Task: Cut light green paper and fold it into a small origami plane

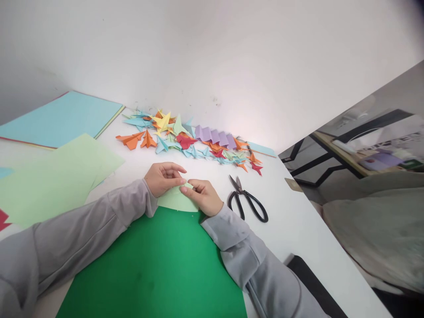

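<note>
A small pale green paper (177,201) lies over the far edge of a dark green sheet (152,265). At the paper's upper left, my left hand (164,178) pinches it between thumb and fingers. My right hand (204,195) grips the same paper from the right, its thumb and index fingertip close to my left thumb. The paper's top is partly covered by my fingers. Black-handled scissors (253,205) rest to the right of my right hand, blades pointing away and slightly apart.
Folded paper shapes in several colours (185,140) run along the wall. Large pale green sheets (56,181) and a stack topped with light blue (62,119) lie left. A black flat object (314,287) sits near the right edge.
</note>
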A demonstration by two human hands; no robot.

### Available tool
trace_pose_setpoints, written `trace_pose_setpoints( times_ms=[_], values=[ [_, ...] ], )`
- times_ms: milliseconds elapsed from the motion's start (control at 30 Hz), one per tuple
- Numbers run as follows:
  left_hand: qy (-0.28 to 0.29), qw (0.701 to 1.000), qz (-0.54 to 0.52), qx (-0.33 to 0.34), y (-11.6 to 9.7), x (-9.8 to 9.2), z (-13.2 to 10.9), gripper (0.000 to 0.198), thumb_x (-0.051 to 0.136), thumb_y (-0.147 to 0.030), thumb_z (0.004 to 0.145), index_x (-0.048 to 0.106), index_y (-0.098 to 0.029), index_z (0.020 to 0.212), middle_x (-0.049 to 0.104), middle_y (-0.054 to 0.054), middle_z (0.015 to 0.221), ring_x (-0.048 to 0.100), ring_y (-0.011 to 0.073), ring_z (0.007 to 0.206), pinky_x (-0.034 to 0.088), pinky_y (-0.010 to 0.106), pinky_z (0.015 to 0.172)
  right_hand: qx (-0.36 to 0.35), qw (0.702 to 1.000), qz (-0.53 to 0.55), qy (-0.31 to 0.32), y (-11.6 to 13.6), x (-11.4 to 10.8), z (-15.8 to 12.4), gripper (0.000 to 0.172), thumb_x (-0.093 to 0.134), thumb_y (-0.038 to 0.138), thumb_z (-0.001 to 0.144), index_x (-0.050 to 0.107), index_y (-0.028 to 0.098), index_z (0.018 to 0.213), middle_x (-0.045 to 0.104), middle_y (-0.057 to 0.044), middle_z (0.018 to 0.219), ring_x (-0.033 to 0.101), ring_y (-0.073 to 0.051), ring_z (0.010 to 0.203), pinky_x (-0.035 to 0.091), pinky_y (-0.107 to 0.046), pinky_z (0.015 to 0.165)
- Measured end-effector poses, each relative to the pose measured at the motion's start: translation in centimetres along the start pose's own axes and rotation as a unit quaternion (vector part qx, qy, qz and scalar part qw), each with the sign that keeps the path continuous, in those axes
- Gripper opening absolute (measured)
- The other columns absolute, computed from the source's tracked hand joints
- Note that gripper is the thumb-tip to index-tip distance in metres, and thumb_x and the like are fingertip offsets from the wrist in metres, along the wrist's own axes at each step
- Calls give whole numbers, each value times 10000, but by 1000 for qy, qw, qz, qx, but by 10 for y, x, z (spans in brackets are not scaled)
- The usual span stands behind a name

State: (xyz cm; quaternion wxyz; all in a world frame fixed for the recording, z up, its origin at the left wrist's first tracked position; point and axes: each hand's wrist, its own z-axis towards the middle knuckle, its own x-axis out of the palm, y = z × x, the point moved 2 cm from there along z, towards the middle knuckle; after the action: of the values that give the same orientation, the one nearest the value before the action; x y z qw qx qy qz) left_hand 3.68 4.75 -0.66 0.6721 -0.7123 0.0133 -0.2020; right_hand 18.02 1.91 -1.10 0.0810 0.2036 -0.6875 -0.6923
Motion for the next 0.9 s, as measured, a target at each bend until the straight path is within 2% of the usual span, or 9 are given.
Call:
trace_pose_setpoints(
  times_ms=[233, 433, 600, 733, 900],
  values=[
    [-2, 1000, -5, 0, 0, 1, 0, 336, 827, -215, 430, 675, -127, 716, 624, -8, 515, 505, 74, 441, 357, 200, 427, -27, 998, -59, -9, 1, 0, 1, 537, 581, 648, 688, 336, 208, 502, 235, 88, 462, 210, -54, 442, 155, -228, 424],
    [-20, 1000, -17, -13, 3, -4, 3, 354, 833, -223, 428, 678, -123, 730, 588, -37, 485, 424, 35, 369, 261, 164, 349, -18, 997, -65, -33, -3, -2, 2, 537, 609, 648, 663, 357, 205, 493, 284, 82, 464, 241, -55, 451, 187, -226, 432],
    [-14, 1000, -9, -1, 7, -8, 6, 364, 828, -233, 451, 684, -119, 765, 588, -31, 507, 441, 41, 388, 269, 163, 355, -18, 998, -60, -17, -5, -2, 2, 504, 621, 626, 664, 380, 206, 523, 302, 85, 463, 248, -58, 446, 196, -224, 430],
    [-17, 1000, -5, 3, 9, -8, 7, 358, 820, -244, 473, 684, -121, 779, 582, -35, 504, 415, 34, 369, 249, 165, 344, -21, 997, -66, -33, -5, -2, 2, 504, 614, 629, 668, 385, 206, 518, 311, 82, 456, 254, -58, 441, 199, -222, 425],
    [-24, 1000, -9, 1, 6, -7, 6, 360, 832, -232, 445, 678, -126, 753, 573, -48, 488, 422, 31, 373, 254, 162, 344, -13, 999, -32, -23, -7, -2, 2, 486, 680, 581, 628, 389, 204, 530, 313, 93, 448, 252, -51, 428, 191, -216, 416]
  ],
)
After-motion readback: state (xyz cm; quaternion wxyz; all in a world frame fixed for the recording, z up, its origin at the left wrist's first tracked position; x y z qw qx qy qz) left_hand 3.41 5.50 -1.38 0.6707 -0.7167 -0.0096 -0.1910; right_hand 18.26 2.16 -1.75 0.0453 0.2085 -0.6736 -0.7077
